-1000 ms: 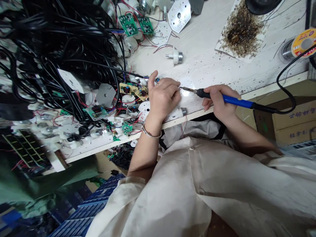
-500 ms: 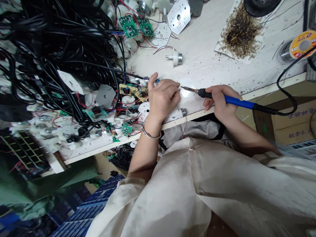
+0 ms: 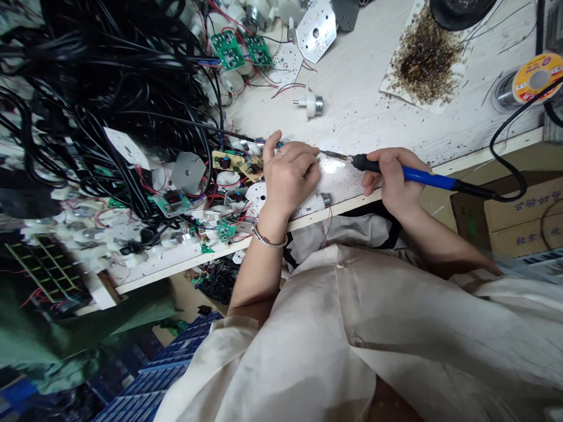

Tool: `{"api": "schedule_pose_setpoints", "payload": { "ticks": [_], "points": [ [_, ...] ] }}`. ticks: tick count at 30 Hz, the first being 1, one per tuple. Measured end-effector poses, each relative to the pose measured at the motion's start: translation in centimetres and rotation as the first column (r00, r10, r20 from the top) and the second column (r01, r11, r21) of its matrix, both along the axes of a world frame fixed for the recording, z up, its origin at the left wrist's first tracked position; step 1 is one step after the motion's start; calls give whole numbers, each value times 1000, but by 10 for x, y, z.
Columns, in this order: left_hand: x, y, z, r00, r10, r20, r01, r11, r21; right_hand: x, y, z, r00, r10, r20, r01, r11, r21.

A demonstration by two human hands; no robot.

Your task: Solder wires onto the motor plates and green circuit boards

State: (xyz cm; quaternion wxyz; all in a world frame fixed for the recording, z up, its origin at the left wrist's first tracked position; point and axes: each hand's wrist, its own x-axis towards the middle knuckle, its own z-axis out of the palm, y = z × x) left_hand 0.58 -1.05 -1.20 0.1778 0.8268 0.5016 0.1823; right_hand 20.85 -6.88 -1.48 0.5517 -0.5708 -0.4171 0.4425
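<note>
My right hand [image 3: 393, 176] is closed around a blue-handled soldering iron [image 3: 422, 177], whose metal tip points left across the white workbench [image 3: 373, 117]. My left hand [image 3: 290, 173] rests curled on the bench just left of that tip, its fingers pressed down on a small part that I cannot make out. A white round board [image 3: 257, 196] and a small motor [image 3: 319, 202] lie under and beside that hand. A bracelet sits on my left wrist.
A big tangle of black cables [image 3: 109, 76] fills the left of the bench, with green circuit boards [image 3: 229, 50] and white parts. A burnt cleaning pad [image 3: 424, 55] and a solder spool [image 3: 534, 76] lie far right. Cardboard boxes [image 3: 519, 211] stand below right, blue crates [image 3: 145, 381] below left.
The soldering iron's tip has lifted slightly and edged away from my left fingers. The left hand has hardly moved.
</note>
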Motion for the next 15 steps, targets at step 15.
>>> {"api": "schedule_pose_setpoints", "payload": {
  "ticks": [15],
  "points": [
    [-2,-1,-2,1000,-17,3,16,997,78,-4,-10,-7,989,-26,143,-13,964,265]
  ]
}}
